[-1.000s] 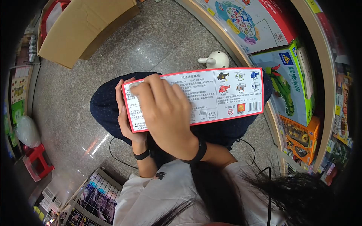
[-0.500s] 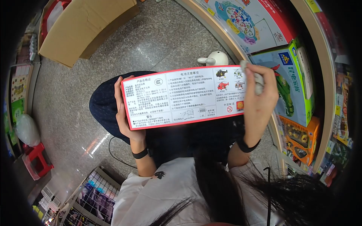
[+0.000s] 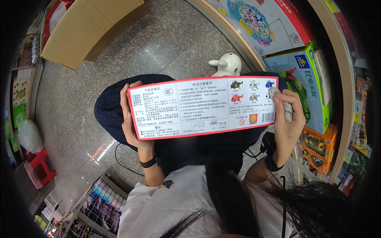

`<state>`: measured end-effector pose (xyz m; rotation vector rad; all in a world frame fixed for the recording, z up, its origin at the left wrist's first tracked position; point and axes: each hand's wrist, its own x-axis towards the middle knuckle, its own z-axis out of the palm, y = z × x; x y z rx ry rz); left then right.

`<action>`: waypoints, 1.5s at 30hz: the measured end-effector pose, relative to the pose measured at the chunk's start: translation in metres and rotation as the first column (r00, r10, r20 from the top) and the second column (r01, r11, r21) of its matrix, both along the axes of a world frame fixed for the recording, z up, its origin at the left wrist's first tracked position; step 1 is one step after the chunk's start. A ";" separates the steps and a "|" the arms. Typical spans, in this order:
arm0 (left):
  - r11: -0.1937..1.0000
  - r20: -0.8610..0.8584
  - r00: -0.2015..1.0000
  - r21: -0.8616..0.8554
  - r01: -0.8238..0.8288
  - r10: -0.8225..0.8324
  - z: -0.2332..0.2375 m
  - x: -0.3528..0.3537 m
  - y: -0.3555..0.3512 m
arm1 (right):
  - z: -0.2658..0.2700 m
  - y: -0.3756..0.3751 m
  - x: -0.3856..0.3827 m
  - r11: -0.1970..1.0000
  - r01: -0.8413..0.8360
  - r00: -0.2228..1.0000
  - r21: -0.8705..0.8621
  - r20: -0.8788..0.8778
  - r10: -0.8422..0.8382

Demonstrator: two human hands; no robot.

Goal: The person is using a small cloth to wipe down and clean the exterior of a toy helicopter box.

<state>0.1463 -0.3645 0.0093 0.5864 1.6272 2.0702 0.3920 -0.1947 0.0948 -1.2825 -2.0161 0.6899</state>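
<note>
From my remote seat I look down on a flat, red-edged toy box held above the person's lap, its printed back face turned up to the camera. Its long axis runs left to right across the body, the right end tipped slightly away. There is a hand at each short end.

The left hand is clamped around the left end, with its fingers curled over the edge, and it carries the weight there. The right hand is closed on a small grey cloth, a wad of fabric or tissue as far as I can judge through the lens distortion. That hand presses the cloth against the box's right end, just beside the barcode. So the right hand is the one nearer the cloth, and the box lies between the two hands.

Beyond the far long edge of the box, a white rabbit-like toy sits on the stone floor. To the right, a curved shelf holds boxed toys:
- a fishing-game box
- a green box
- an orange box

Well apart at the upper left stands a cardboard carton. Something red and white shows at its open side, but I cannot tell what it is.
</note>
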 end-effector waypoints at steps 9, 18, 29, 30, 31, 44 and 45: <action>1.000 0.006 1.000 0.003 0.001 -0.001 -0.001 0.001 -0.002 | 0.012 -0.023 0.030 0.990 -0.050 0.995 -0.134 0.082 0.062; 1.000 0.031 1.000 -0.005 -0.006 0.007 0.000 0.000 -0.001 | 0.009 -0.055 -0.014 0.964 -0.265 0.961 -0.028 0.073 0.267; 0.996 0.149 0.988 0.072 -0.046 0.035 0.002 0.005 0.002 | -0.011 -0.106 -0.120 0.790 -0.584 0.806 0.189 0.022 0.591; 0.995 0.178 0.983 0.080 -0.063 0.048 0.002 0.006 0.002 | -0.014 -0.110 -0.124 0.737 -0.646 0.759 0.201 0.057 0.649; 0.995 0.178 0.983 0.081 -0.066 0.050 0.004 0.008 0.003 | -0.015 -0.113 -0.128 0.679 -0.703 0.706 0.211 0.093 0.702; 0.999 0.059 0.998 0.048 0.026 -0.028 -0.003 0.002 -0.007 | -0.012 -0.053 -0.103 0.973 -0.150 0.989 0.174 0.041 0.145; 0.999 0.057 0.998 0.047 0.025 -0.027 -0.003 0.001 -0.007 | -0.012 -0.044 -0.094 0.985 -0.066 0.998 0.158 0.022 0.064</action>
